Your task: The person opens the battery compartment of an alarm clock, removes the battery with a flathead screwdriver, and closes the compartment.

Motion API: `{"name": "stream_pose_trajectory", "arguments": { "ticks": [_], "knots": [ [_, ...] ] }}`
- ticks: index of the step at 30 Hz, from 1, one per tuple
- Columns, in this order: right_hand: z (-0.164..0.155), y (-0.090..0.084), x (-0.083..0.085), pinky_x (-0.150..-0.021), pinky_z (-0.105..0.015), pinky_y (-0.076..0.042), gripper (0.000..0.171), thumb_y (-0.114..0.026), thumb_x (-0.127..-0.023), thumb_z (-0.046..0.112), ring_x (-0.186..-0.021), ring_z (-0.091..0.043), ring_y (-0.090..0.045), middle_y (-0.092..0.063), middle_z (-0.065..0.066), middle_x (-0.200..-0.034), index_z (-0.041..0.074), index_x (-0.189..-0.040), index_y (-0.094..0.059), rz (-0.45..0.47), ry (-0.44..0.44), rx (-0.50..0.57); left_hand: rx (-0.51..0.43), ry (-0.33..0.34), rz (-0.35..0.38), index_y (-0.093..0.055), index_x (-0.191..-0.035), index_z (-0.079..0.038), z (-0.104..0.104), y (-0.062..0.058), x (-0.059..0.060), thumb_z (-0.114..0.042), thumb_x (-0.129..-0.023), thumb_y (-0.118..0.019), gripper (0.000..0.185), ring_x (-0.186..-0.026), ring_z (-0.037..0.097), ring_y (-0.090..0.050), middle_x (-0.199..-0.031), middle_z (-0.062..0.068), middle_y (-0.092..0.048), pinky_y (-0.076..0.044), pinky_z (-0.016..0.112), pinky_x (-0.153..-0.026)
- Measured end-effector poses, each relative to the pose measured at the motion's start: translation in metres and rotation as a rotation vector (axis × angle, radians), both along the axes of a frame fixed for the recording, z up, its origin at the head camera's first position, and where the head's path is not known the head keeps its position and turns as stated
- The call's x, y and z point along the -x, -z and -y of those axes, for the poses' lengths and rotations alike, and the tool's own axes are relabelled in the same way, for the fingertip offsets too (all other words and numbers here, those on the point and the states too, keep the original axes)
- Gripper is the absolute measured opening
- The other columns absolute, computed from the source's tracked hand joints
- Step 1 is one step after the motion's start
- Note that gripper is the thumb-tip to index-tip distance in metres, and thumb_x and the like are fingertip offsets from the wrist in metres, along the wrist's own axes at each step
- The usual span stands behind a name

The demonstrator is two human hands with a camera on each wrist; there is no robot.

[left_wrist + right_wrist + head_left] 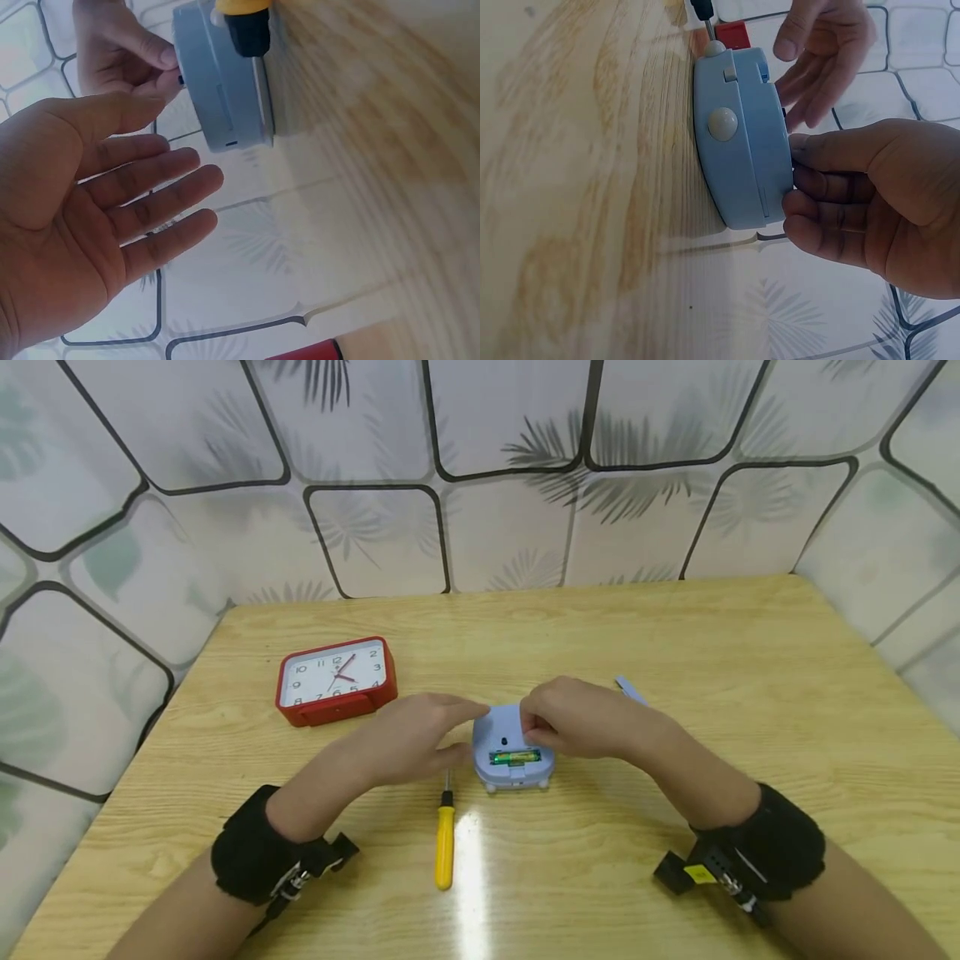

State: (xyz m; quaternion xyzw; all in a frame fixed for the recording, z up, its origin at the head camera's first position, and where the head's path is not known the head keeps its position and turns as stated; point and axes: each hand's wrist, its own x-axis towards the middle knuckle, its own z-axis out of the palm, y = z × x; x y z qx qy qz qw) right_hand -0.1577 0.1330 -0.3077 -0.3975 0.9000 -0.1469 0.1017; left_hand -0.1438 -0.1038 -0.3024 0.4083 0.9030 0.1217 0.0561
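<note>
Right hand [576,718] curled against the blue device [491,727], can't tell if it's gripping; left hand [408,737] loose alongside, and bracing that casing firmly would curb slipping!

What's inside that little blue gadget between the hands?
A green battery lies exposed in the open part of the gadget. Anything deeper is enclosed and can't be seen, and the right hand also hides some of it from above.
</note>
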Motion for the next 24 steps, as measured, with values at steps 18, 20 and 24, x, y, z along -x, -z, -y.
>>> {"name": "stream_pose_trajectory", "arguments": {
  "ticks": [18, 20, 24],
  "knots": [
    [0.001, 0.000, 0.000, -0.062, -0.022, -0.043, 0.012, -0.064, -0.087, 0.015, -0.065, -0.006, -0.046, -0.054, 0.009, -0.070, 0.016, -0.076, -0.060, -0.001, 0.007, -0.034, 0.344, -0.215, 0.214, -0.047, -0.051, -0.018, -0.003, 0.017, -0.001, -0.046, -0.087, -0.060, 0.047, -0.045, 0.008, -0.035, -0.049, -0.008, -0.031, -0.026, 0.024, -0.044],
    [0.000, 0.000, 0.000, -0.062, -0.022, -0.043, 0.013, -0.064, -0.087, 0.014, -0.065, -0.007, -0.046, -0.054, 0.008, -0.070, 0.016, -0.076, -0.060, -0.004, 0.006, -0.031, 0.378, -0.214, 0.256, -0.050, -0.052, -0.018, -0.004, 0.018, -0.002, -0.045, -0.087, -0.061, 0.045, -0.046, 0.009, -0.036, -0.049, -0.008, -0.033, -0.027, 0.024, -0.045],
    [0.000, 0.000, 0.000, -0.062, -0.022, -0.042, 0.013, -0.064, -0.087, 0.014, -0.064, -0.006, -0.046, -0.054, 0.008, -0.070, 0.016, -0.075, -0.059, 0.000, 0.005, -0.031, 0.401, -0.212, 0.295, -0.054, -0.059, -0.015, -0.006, 0.020, -0.003, -0.036, -0.088, -0.061, 0.036, -0.048, 0.010, -0.039, -0.052, -0.006, -0.037, -0.031, 0.024, -0.047]
  ]
}}
